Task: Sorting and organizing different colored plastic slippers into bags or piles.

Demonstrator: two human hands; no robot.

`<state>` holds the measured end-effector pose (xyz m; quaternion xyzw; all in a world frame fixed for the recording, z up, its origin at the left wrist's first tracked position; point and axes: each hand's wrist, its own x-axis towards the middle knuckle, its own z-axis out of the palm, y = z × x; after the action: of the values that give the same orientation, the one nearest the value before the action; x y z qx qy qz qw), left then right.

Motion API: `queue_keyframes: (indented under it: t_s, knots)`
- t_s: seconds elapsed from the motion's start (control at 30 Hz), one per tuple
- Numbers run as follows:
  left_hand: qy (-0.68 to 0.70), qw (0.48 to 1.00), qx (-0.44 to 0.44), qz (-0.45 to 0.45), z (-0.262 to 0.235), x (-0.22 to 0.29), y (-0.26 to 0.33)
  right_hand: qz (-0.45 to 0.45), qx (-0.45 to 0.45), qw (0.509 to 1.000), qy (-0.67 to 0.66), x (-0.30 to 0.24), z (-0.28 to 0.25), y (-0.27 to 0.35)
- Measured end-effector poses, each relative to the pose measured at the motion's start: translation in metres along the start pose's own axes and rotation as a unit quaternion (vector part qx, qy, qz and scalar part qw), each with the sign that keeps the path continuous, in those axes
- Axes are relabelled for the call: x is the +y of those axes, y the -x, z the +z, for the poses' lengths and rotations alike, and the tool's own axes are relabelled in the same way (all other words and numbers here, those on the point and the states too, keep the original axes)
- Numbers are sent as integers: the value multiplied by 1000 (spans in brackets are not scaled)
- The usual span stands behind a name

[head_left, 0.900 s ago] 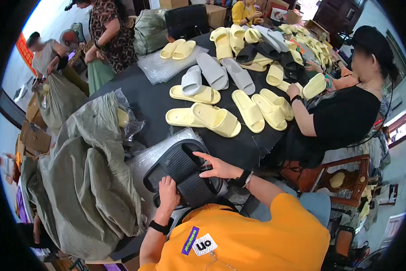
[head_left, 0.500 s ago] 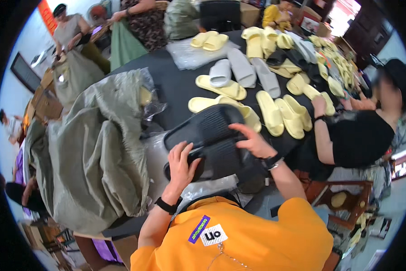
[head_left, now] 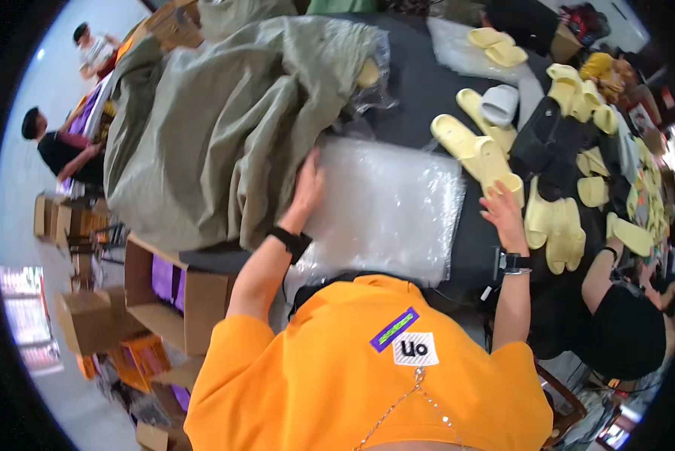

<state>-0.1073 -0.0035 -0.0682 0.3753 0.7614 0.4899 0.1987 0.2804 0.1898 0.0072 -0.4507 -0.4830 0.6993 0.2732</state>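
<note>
Now my left hand lies flat and open on the bubble wrap mid-frame — my right hand, open too, touches a yellow slipper. One nudge could push it into the pile.

Left hand fingertips partly behind the grey-green cloth; far slippers blurred at the rim.

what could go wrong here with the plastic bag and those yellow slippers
The left hand presses only the left edge of the clear plastic bag, so the bag may slide on the dark table. The right hand reaches toward a yellow slipper lying close to its neighbours; it might knock those. The grey-green cloth bunched beside the bag could snag it.
</note>
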Motion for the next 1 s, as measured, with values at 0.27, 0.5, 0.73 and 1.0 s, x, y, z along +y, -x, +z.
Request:
queue_keyframes:
  t_s: [0.27, 0.5, 0.73, 1.0]
  knots:
    - [-177, 968, 163, 64, -149, 33, -49, 53, -200, 957, 204, 73, 88, 24]
    - [-328, 936, 86, 96, -158, 24, -45, -178, -213, 851, 445, 111, 96, 33]
    - [-441, 883, -122, 107, -120, 22, -2, -160, -228, 854, 440, 113, 104, 44]
    - [-244, 962, -15, 119, -76, -120, -10, -181, -232, 851, 436, 108, 105, 47]
